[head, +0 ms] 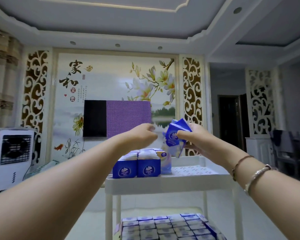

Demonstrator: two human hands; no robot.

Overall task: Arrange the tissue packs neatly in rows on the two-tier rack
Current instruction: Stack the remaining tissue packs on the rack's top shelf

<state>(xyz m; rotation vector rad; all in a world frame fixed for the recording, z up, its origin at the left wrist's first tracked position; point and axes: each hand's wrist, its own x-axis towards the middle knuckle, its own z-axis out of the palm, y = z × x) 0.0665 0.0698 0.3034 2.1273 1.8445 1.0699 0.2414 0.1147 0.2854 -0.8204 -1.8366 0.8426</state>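
Both arms are up above the white two-tier rack [164, 183], and the right hand [196, 138] has a small bundle of blue tissue packs [176, 135] clamped between thumb and fingers, held high over the top shelf. They fan out a little at the top, so it looks like several packs gripped at once, carried as a handful to save trips.

The left hand [142, 135] sits just beside that bundle, fingers curled and pinched together. It is blurred, and I can't tell whether it has a pack of its own or is only reaching to peel one off the stack; the second reads as more likely.

Down on the top shelf, a block of packs [140, 163] stands upright along the left side, blue logo faces turned toward the camera, edges touching. The right part of the perforated shelf is bare, and that's surely where the handful is headed. Standing them on end keeps the rows tight.

The lower shelf [170, 226] is already packed with rows lying edge to edge, so by my reckoning the job is past halfway.
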